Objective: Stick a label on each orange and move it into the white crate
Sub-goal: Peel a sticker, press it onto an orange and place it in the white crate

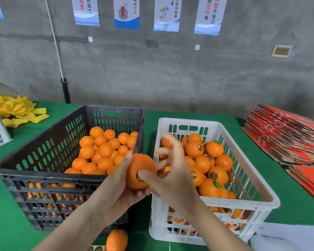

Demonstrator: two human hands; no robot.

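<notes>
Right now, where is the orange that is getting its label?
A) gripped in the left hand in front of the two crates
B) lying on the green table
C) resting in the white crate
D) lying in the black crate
A: the left hand grips the orange in front of the black crate and the white crate, while the right hand presses the label onto it with its thumb.
</notes>
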